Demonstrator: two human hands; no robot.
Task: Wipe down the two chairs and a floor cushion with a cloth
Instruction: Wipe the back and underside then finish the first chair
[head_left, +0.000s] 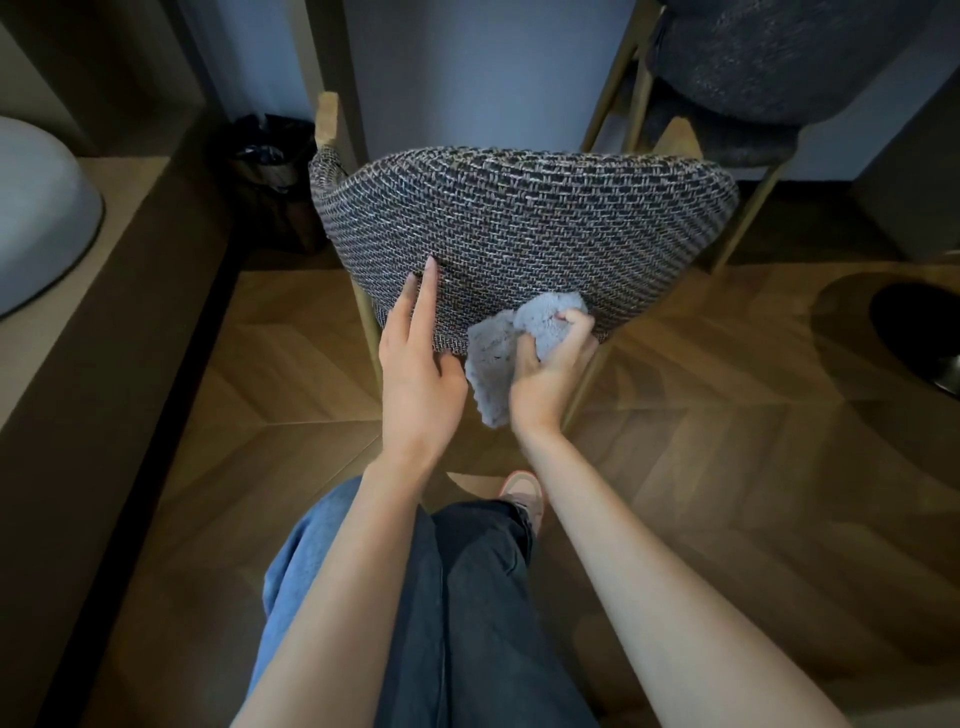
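A chair (524, 223) with a dark woven backrest and thin brass legs stands right in front of me, its back facing me. My left hand (415, 358) lies flat against the lower left of the backrest, fingers straight and pointing up. My right hand (550, 364) grips a bunched light blue-grey cloth (498, 358) against the lower edge of the backrest; a loose end of the cloth hangs down between my hands. A second chair (769, 67) with dark speckled fabric stands at the upper right, partly cut off by the frame.
A low wooden ledge (104, 312) runs along the left with a white rounded object (36, 208) on it. A black bin (270, 171) sits behind the chair at the left. A dark round base (919, 332) stands on the wood floor at the right. My legs are below.
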